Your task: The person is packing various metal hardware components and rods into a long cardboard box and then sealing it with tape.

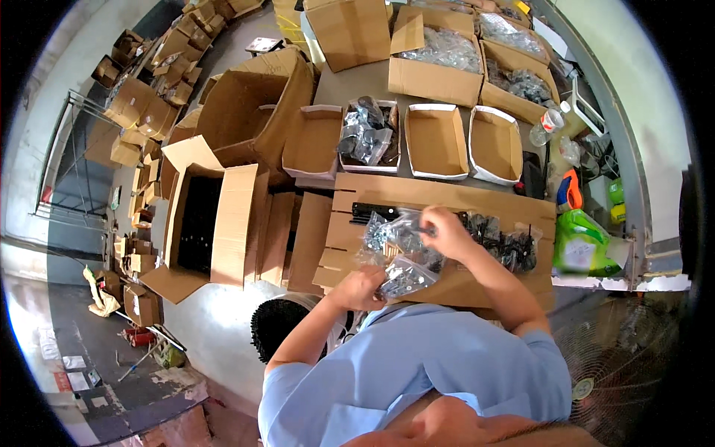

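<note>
Both hands are in over the cardboard sheet [335,261], and the left hand [361,289] is down at its near edge, fingers curled in tight at the side of a clear bag [410,278] full of small metal parts. Up and to the right comes the right hand [447,232], thumb and fingertips drawn close together on a small dark piece [427,230], right by a crumpled plastic bag [400,232]; whether they grip that plastic too, I can't tell. The two bags lie together, between the hands, on the sheet. Just beyond, black strips [375,211] lie flat, and over to the right there's a spread of dark parts [520,249]. Along the far side it's a row of four shallow trays [438,141], the second from the left heaped with bagged pieces [369,134]. Out left, an open box [237,223] with black contents; out right, a clear bottle [547,127] and, beside the sheet, a green bag [581,246].
</note>
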`<state>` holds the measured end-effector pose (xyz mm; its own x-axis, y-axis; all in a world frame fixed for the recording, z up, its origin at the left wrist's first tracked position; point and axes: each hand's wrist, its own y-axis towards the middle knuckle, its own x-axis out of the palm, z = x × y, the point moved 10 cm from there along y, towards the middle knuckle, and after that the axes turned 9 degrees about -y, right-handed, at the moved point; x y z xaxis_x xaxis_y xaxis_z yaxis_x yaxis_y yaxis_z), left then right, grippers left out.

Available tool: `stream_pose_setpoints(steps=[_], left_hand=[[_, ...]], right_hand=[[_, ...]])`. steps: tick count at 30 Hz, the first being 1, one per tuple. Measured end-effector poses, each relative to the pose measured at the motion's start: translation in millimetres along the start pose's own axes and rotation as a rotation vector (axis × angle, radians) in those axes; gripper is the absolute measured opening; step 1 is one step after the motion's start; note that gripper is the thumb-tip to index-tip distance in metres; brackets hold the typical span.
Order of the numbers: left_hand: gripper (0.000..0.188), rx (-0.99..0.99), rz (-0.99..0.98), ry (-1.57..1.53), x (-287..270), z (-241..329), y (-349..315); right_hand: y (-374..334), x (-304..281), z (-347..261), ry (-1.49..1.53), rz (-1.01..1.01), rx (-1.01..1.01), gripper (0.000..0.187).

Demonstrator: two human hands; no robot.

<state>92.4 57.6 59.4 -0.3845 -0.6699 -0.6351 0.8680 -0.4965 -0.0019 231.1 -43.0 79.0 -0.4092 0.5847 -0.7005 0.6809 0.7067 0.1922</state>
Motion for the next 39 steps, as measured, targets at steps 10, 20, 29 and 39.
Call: stream_pose_setpoints(steps=[10,20,29,39], left_hand=[[0.063,-0.038,0.414,0.074,-51,-19,-28],[0.057,0.074,-0.024,0.429,15,-10,99],[0.059,0.056,0.033,0.539,33,24,92],[0.039,0.289,-0.114,0.462,39,41,43]], right_hand=[[-1,84,-33,-0.293,-0.049,-0.176,0.035],[-88,-15,31,-0.596,-0.044,0.2,0.034],[-66,-107,184,-0.476,0.099,0.48,0.037],[-55,-99,165,-0.648,-0.161,0.461,0.047]])
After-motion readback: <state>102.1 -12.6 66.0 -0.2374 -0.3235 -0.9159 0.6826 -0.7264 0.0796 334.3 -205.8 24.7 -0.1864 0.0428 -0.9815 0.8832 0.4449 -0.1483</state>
